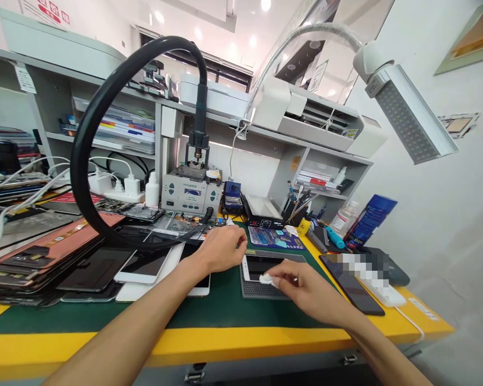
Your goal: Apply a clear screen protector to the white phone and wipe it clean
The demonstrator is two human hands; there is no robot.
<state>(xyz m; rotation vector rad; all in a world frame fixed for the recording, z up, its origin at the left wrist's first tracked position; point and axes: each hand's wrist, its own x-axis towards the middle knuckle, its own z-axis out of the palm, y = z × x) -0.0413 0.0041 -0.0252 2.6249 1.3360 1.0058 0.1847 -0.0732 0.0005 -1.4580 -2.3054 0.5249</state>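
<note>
Work on the phone (262, 266) looks under way to me from my remote seat; nothing I see marks it finished, and how much is left I cannot tell. Largest first, I count one yellow-edged workbench (209, 347); one green mat (225, 315); one grey perforated pad (251, 291) toward its right; one left hand (224, 246), fingers curled by the phone's far left corner, whether gripping I cannot tell; one right hand (308, 285), thumb and fingers pinching; that single phone, dark screen up on the pad; and, in the pinch, one white wad (266, 279) at the phone's near edge.
</note>
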